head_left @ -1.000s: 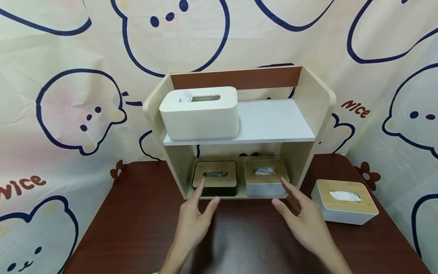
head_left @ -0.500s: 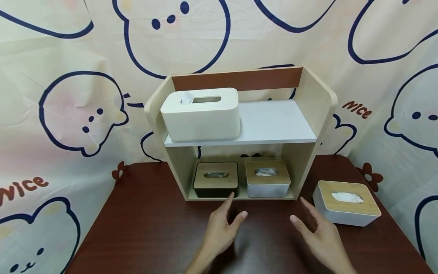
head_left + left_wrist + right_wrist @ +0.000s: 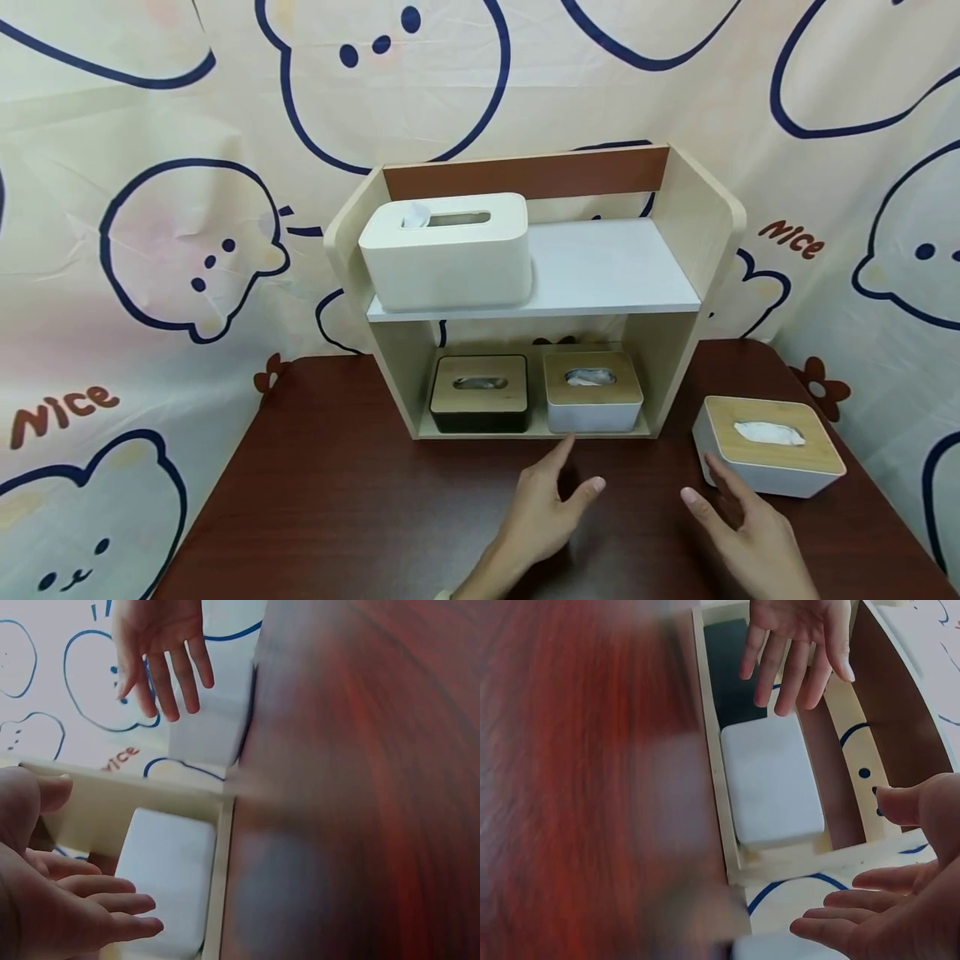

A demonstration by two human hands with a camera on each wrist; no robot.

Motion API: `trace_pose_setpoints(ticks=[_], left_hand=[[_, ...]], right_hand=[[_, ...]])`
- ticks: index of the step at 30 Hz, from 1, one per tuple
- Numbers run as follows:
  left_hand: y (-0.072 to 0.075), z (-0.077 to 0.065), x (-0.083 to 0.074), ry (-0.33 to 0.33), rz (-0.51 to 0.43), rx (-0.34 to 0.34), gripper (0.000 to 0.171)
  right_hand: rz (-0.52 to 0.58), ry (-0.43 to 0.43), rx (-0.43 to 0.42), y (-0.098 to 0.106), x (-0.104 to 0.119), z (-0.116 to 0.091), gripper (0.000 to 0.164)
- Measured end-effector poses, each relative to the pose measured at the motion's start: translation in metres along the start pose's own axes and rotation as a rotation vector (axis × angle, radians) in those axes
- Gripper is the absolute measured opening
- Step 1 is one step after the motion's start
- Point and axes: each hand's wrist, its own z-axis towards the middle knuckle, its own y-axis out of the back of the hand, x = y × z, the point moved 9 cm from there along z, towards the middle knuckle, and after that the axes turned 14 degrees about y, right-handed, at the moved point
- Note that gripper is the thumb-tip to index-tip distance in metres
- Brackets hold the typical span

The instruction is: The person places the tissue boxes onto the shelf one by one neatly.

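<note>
My left hand hovers over the table in front of the shelf's lower level, fingers extended and holding nothing. Just beyond its index fingertip sits a white tissue box with a wooden lid, inside the lower shelf. To the right, my right hand is spread beside another white, wooden-topped tissue box on the table; its index finger overlaps that box's near left corner, and I cannot tell whether they touch. Both hands, left and right, look relaxed in the wrist views, with nothing in them.
A two-level shelf unit stands at the back. A black tissue box with a wooden lid sits lower left in it. One large cream tissue box occupies the upper left. The brown table extends in front.
Both hands have moved rightward and slightly toward the front, away from the shelf's lower level. The right hand has come up to the box on the table. The boxes stay in place.
</note>
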Motion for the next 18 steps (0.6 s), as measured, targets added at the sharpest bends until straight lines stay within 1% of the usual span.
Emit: trace_pose_setpoints(ticks=[4, 8, 12, 15, 18], left_hand=[[-0.017, 0.003, -0.006, -0.022, -0.006, 0.02, 0.073], [-0.033, 0.004, -0.011, -0.022, 0.013, 0.047, 0.073], [-0.046, 0.003, -0.017, -0.031, 0.041, 0.061, 0.071], [-0.055, 0.003, -0.023, -0.053, 0.07, 0.062, 0.071], [-0.063, 0.003, -0.029, -0.063, 0.094, 0.067, 0.071]], right_hand=[[0.001, -0.027, 0.021, 0.002, -0.012, -0.002, 0.095], [0.009, -0.087, 0.04, 0.003, -0.025, -0.007, 0.099], [-0.025, -0.143, 0.041, 0.008, -0.042, -0.013, 0.1], [-0.058, -0.207, 0.008, 0.014, -0.057, -0.018, 0.101], [-0.073, -0.295, -0.056, 0.02, -0.072, -0.026, 0.1]])
